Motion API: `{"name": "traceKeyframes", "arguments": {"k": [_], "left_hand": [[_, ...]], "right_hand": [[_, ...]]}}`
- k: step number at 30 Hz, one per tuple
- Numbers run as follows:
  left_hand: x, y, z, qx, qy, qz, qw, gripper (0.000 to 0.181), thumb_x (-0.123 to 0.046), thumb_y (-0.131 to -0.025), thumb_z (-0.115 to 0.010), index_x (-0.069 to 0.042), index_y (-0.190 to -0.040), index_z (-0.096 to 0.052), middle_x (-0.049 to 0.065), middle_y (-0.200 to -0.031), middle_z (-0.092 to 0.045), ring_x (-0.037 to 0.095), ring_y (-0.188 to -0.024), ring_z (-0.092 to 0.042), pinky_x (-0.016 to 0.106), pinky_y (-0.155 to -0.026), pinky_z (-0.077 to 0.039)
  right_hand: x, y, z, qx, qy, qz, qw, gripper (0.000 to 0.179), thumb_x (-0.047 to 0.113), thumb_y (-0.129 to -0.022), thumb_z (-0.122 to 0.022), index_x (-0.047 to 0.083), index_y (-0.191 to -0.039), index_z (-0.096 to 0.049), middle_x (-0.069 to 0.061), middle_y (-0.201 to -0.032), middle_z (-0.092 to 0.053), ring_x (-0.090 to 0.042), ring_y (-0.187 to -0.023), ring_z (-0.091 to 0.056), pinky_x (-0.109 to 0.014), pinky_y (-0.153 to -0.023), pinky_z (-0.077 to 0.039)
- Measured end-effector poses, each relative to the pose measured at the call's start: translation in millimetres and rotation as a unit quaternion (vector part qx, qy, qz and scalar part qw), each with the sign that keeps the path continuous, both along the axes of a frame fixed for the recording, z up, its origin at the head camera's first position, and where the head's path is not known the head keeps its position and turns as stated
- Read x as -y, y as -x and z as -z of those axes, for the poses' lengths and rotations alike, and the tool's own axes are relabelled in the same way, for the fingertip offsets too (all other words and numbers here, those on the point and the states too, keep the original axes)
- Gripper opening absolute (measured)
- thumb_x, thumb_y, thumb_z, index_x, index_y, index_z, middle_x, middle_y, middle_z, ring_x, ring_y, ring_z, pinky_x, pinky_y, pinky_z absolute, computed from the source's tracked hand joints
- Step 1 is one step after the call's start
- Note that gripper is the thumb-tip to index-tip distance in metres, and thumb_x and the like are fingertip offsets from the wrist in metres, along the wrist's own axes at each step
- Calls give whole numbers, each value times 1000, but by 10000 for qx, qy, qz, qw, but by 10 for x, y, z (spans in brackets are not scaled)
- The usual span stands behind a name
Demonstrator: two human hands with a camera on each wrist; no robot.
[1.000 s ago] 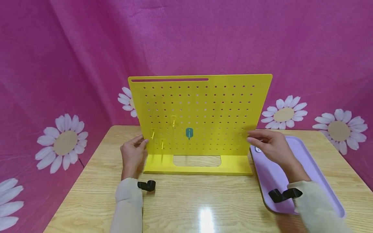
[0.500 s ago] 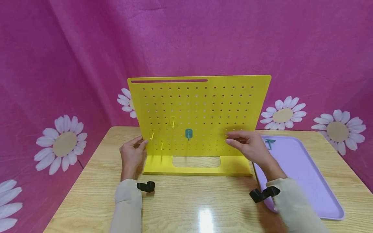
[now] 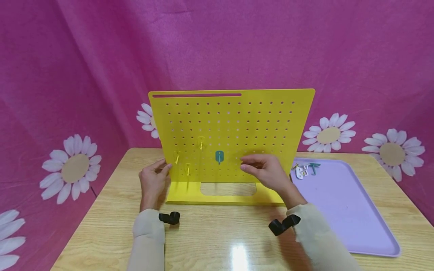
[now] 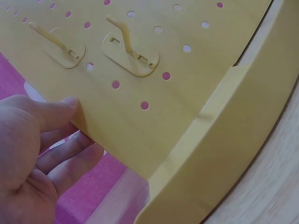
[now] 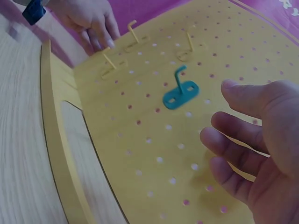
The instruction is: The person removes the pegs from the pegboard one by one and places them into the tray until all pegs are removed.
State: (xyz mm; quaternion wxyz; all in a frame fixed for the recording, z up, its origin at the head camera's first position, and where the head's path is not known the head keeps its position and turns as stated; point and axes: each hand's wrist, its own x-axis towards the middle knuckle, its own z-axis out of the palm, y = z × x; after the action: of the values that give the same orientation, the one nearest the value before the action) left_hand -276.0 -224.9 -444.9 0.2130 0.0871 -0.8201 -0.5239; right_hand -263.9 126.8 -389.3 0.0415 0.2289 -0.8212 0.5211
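Note:
A yellow pegboard (image 3: 264,128) stands upright on its base on the wooden table. At its lower left edge my left hand (image 3: 152,182) holds the board, thumb on the front and fingers curled round behind, as the left wrist view (image 4: 51,149) shows. Three yellow hooks (image 4: 131,53) sit in the lower left of the board. Right of them is a single teal hook (image 5: 181,95), its peg sticking out. My right hand (image 3: 269,173) hovers in front of the board, to the right of the teal hook and apart from it. Its fingers are loosely bent and hold nothing.
On the right, a purple tray (image 3: 342,210) lies on the table (image 3: 203,233). Several small hooks, white, green and yellow, including a green hook (image 3: 313,168), are at its far left corner. A pink flowered cloth (image 3: 230,45) hangs behind the board.
My right hand has moved left across the front of the board from its right edge towards the teal hook, uncovering the hooks in the tray. My left hand has stayed at the board's edge.

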Motion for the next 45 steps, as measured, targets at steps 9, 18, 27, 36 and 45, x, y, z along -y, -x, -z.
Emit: {"name": "traceKeyframes", "arguments": {"k": [9,18,27,36,45], "left_hand": [[13,-7,13,117,24,-23,9999,29,-17,-93,-74,-10,-121,-74,9,-105,-74,24,-91,-69,35,-79,-58],[2,-19,-18,119,-72,56,9999,29,-17,-94,-73,-11,-123,-74,8,-109,-73,24,-95,-69,38,-80,-58],[4,2,-2,82,-39,13,10000,28,-17,-94,-73,-11,-121,-74,8,-105,-74,23,-92,-69,37,-79,-58],[-7,6,12,54,83,-41,9999,27,-17,-93,-74,-10,-120,-75,7,-104,-75,23,-91,-69,35,-77,-58],[-4,-18,-9,193,-123,16,9997,29,-16,-94,-72,-11,-123,-73,9,-112,-73,25,-98,-68,37,-82,-58]], "right_hand": [[262,40,70,-28,92,-223,9997,28,12,-93,-74,-2,-117,-72,-6,-102,-73,-20,-86,-67,-32,-73,-57],[480,106,90,-71,87,-53,9999,26,13,-90,-76,2,-114,-75,-5,-100,-74,-18,-82,-67,-32,-70,-57],[638,161,124,112,266,51,9996,22,10,-90,-76,-2,-109,-76,-7,-95,-74,-17,-78,-66,-27,-66,-56],[665,166,147,6,298,187,9994,16,9,-91,-75,-2,-103,-77,-6,-90,-74,-16,-76,-65,-26,-63,-53],[624,126,110,-109,359,58,9993,17,9,-91,-75,-3,-103,-77,-7,-92,-74,-17,-77,-65,-26,-64,-53]]}}
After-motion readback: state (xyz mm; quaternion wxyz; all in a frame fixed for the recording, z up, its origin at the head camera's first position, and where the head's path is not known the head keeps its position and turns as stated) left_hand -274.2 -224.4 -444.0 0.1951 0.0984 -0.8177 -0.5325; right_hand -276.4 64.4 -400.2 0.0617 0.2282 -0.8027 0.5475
